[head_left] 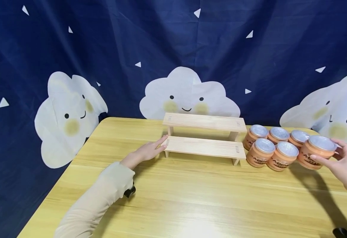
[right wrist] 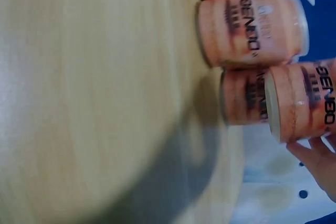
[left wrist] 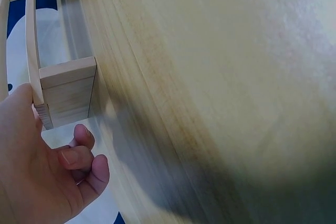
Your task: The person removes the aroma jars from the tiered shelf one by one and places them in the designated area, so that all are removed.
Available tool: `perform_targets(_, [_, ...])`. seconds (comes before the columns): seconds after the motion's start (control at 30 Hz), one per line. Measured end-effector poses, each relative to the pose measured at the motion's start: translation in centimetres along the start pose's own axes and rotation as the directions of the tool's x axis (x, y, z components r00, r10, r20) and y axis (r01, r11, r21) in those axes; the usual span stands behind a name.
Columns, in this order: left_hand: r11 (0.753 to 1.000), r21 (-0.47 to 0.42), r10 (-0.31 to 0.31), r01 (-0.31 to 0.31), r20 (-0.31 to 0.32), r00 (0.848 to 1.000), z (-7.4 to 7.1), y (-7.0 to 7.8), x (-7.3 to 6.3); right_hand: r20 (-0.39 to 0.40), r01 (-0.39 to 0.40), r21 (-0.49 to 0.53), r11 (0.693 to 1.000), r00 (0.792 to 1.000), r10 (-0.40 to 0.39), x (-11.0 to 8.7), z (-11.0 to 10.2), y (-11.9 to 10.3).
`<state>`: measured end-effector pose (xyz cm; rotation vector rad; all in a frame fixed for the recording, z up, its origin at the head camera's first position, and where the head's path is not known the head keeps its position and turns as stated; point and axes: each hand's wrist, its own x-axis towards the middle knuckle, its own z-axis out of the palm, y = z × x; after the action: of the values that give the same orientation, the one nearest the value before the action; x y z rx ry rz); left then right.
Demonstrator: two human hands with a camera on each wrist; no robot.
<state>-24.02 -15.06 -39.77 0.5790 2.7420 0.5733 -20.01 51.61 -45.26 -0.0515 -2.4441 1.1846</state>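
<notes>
A two-step wooden shelf (head_left: 204, 147) of pale planks stands near the back of the table. My left hand (head_left: 148, 150) holds the left end of its lower plank; in the left wrist view, the other fingers (left wrist: 79, 156) curl below that plank. Over on the right, my right hand (head_left: 344, 162) grips an orange jar (head_left: 313, 155) with a clear ribbed lid, thumb in front and fingers around the far side. Its pale underside (right wrist: 274, 106) shows in the right wrist view, tilted and off the table. Several matching jars (head_left: 282, 157) stand grouped between it and the shelf.
The wooden table (head_left: 203, 198) has a back edge close behind the shelf and jars. A dark blue curtain (head_left: 117, 39) with white clouds hangs behind it. The front jars stand close to the shelf's right end.
</notes>
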Motion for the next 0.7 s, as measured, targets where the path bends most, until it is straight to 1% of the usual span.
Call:
perform_targets(0.13, [1.000, 0.002, 0.004, -0.004, 0.001, 1.000, -0.1, 0.2, 0.0, 0.071, 0.019, 0.077, 0.997, 0.997, -0.024, -1.0, 0.7, -1.4])
perform_targets(0.2, [1.000, 0.004, 0.001, -0.001, 0.001, 1.000, -0.2, 0.3, 0.0, 0.099, 0.006, 0.084, 0.996, 0.995, -0.014, -1.4, 1.0, -1.9])
perform_targets(0.27, [1.000, 0.009, 0.002, -0.002, -0.005, 1.000, -0.2, 0.3, 0.0, 0.117, -0.012, 0.068, 0.998, 0.993, 0.004, -1.7, 1.2, -2.2])
perform_targets(0.4, [1.000, 0.019, 0.006, -0.006, -0.013, 1.000, -0.1, 0.2, 0.1, 0.120, -0.027, 0.046, 0.999, 0.993, 0.022, -2.4, 1.6, -2.6])
perform_targets(0.5, [1.000, 0.022, 0.009, -0.009, -0.011, 1.000, 0.1, 0.1, 0.1, 0.124, -0.029, 0.057, 0.998, 0.992, 0.022, -3.0, 1.8, -3.2])
perform_targets(0.6, [1.000, 0.015, -0.001, 0.001, -0.009, 1.000, 0.2, 0.1, 0.2, 0.129, -0.046, 0.048, 0.998, 0.991, 0.040, -3.5, 1.9, -4.3])
perform_targets(0.7, [1.000, 0.012, -0.005, 0.005, -0.014, 1.000, 0.2, 0.1, 0.2, 0.139, -0.037, 0.078, 0.996, 0.990, 0.026, -3.8, 2.0, -5.8])
